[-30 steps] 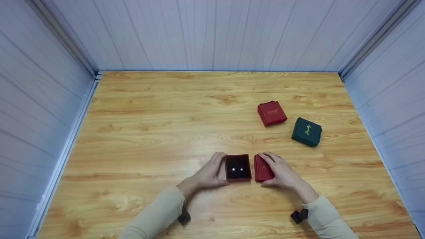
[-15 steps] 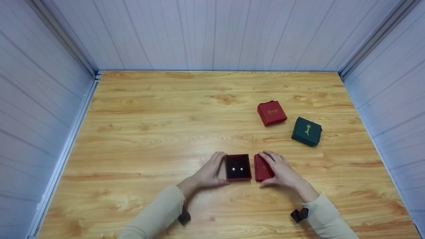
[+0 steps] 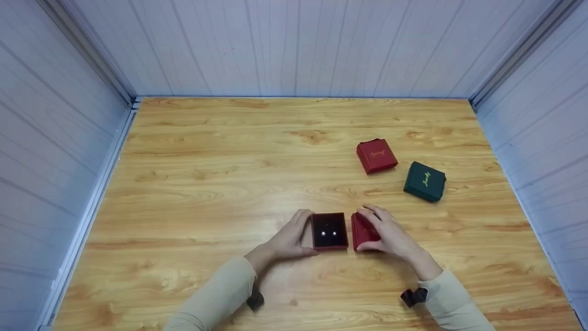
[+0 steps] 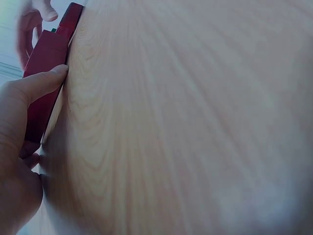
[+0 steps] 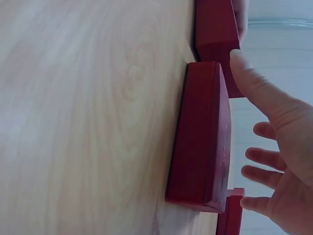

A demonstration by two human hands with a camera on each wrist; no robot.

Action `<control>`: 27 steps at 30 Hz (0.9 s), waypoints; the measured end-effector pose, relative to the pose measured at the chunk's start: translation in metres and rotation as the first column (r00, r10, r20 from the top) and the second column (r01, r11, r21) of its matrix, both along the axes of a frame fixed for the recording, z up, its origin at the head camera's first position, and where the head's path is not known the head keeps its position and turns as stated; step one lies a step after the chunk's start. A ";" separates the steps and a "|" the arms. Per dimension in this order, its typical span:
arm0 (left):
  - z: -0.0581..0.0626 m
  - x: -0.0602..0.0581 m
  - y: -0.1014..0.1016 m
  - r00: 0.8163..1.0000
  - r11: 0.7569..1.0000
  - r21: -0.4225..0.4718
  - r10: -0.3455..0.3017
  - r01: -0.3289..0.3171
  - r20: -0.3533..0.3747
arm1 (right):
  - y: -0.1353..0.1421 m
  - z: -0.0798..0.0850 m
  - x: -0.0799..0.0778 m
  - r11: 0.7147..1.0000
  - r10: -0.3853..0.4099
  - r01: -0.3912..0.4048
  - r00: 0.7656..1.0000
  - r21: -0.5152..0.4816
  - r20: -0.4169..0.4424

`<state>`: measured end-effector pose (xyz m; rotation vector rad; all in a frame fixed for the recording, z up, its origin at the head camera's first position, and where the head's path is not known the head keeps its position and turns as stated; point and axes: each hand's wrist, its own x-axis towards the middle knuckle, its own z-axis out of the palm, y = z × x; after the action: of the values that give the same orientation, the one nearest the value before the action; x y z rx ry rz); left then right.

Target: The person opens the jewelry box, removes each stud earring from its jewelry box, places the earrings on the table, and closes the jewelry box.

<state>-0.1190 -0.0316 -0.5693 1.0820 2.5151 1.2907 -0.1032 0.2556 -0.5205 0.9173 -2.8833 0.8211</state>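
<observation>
An uncovered red jewelry box base (image 3: 330, 248) with a black lining sits on the table, two small bright earring-like studs (image 3: 329, 233) set inside it. My left hand (image 3: 285, 239) grips its left side, fingers at the far edge and thumb at the near edge. The thumb lies along the box wall (image 4: 46, 58) in the left wrist view. Just right of the base lies the red box lid (image 3: 361, 232), top up. Over the lid, my right hand (image 3: 396, 239) is spread. The right wrist view shows a gap between its relaxed fingers and the lid (image 5: 198, 137).
A closed red jewelry box (image 3: 376, 155) with gold lettering stands farther back on the right. Beside it is a dark green jewelry box (image 3: 425, 181). Pale panel walls (image 3: 294, 50) enclose the wood-grain table (image 3: 206, 161) at the back and sides.
My right hand has loosened from the lid, its fingertips and thumb rising off the lid's edges. The left hand and the box base have stayed in place.
</observation>
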 end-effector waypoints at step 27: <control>-0.001 0.000 0.000 1.000 1.000 -0.014 -0.003 0.003 0.007 | -0.029 -0.004 -0.003 0.987 0.010 -0.029 0.993 -0.155 -0.121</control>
<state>-0.1194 -0.0318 -0.5699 1.0760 2.5127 1.2722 -0.1061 0.2270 -0.5246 0.9442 -2.6681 0.9441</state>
